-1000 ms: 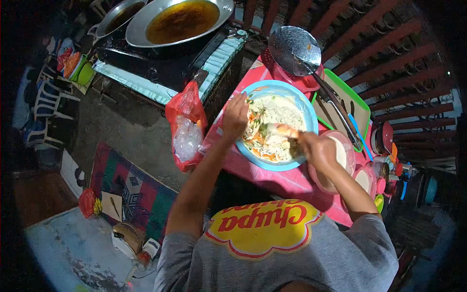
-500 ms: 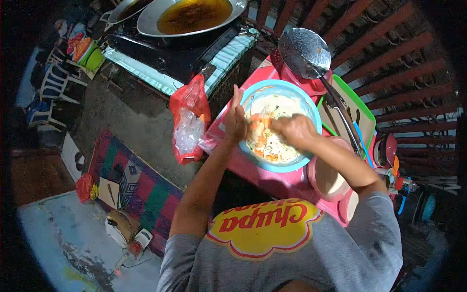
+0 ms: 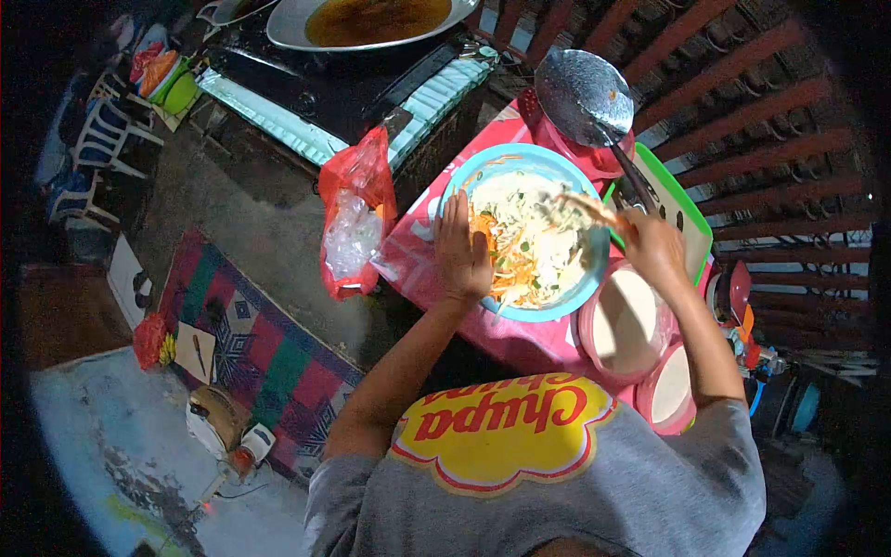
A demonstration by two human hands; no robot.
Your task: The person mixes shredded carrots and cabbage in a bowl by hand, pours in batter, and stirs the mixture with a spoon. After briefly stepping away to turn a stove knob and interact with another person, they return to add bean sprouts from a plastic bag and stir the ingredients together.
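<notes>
A light blue bowl (image 3: 510, 158) holds a pale batter mixture (image 3: 538, 246) with shredded cabbage, orange carrot strips and green bits. My left hand (image 3: 464, 252) rests against the bowl's near-left rim, its fingers stretched out and thumb apart, holding nothing. On the bowl's right side, my right hand (image 3: 655, 249) is closed around the handle of a wooden spoon (image 3: 594, 210). The spoon's end lies in the mixture and is partly coated, so its exact shape is hard to make out.
Behind the bowl a metal strainer ladle (image 3: 583, 93) lies over a pink basket (image 3: 603, 162). To the right are a green-rimmed tray (image 3: 691, 200) and tubs of pale liquid (image 3: 624, 320). A red plastic bag (image 3: 357, 213) hangs left; a wok of oil (image 3: 371, 20) stands beyond.
My right hand has moved from over the mixture to the bowl's right, and the wooden spoon now shows clearly. My left hand now lies flatter over the rim.
</notes>
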